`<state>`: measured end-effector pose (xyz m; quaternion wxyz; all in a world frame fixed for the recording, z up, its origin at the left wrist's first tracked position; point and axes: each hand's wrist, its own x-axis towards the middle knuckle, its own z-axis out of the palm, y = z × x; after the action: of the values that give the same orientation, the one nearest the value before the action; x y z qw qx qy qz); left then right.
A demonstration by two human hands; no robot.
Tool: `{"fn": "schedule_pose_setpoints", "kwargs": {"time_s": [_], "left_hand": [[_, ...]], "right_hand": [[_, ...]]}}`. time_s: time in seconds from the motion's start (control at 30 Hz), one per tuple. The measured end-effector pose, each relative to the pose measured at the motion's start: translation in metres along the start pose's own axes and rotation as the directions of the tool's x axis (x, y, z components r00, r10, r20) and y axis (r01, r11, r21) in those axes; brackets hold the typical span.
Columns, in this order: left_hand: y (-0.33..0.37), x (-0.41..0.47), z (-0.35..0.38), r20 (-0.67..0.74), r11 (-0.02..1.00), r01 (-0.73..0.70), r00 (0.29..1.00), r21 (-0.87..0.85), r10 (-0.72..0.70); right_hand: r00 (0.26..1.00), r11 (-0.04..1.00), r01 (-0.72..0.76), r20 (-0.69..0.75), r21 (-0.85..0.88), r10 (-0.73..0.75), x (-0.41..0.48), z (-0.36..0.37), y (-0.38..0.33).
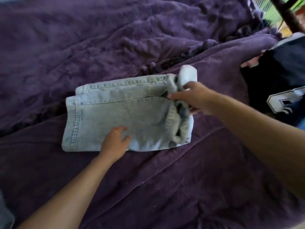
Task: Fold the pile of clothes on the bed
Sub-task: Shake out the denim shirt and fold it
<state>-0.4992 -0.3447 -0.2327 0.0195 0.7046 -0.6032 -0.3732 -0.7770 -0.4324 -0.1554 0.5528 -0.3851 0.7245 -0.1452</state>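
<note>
Dark jersey (pixel 280 83), at the bed's right edge: running out of frame, white print unreadable.
Right hand (pixel 193 98): fingertips disappearing into the bunched end of the jeans (pixel 118 113).
Grey fabric (pixel 5 212), near-left corner: being cropped, unidentifiable.

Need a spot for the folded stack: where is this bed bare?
Free: the purple bedspread left of and beyond the light-blue folded denim jeans, and the stretch on their near side. Crowded: the right side, where the right hand grips the jeans beside a dark navy jersey with white lettering.
</note>
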Motion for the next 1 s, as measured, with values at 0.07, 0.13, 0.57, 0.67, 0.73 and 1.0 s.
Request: {"fn": "schedule_pose_setpoints", "kwargs": {"time_s": [0.07, 0.13, 0.57, 0.67, 0.73, 1.0], "left_hand": [[-0.004, -0.009, 0.001, -0.092, 0.999, -0.001, 0.996, -0.051, -0.003], [-0.003, -0.018, 0.006, -0.166, 0.995, -0.052, 0.985, -0.082, 0.037], [0.035, -0.003, 0.07, 0.09, 0.978, 0.003, 0.996, -0.21, 0.016], [0.02, 0.001, 0.064, 0.159, 0.979, -0.004, 0.987, -0.202, 0.037], [0.014, 0.003, 0.056, 0.218, 0.976, -0.012, 0.974, -0.219, 0.061], [-0.035, -0.011, -0.005, 0.194, 0.833, 0.151, 0.98, -0.532, -0.054]], "right_hand": [[0.997, 0.997, -0.026, 0.075, -0.066, 0.031, 0.022, 0.046, 0.003], [0.985, 0.991, -0.063, 0.15, -0.122, 0.081, 0.039, 0.076, 0.017], [0.978, 0.993, -0.025, -0.203, 0.119, 0.049, 0.052, 0.034, 0.098], [0.965, 0.99, 0.021, -0.262, 0.137, 0.016, 0.048, 0.047, 0.092], [0.953, 0.983, 0.101, -0.3, 0.152, -0.052, 0.034, 0.053, 0.077], [0.946, 0.957, 0.289, -0.147, -0.014, -0.288, -0.028, 0.149, -0.04]]}}
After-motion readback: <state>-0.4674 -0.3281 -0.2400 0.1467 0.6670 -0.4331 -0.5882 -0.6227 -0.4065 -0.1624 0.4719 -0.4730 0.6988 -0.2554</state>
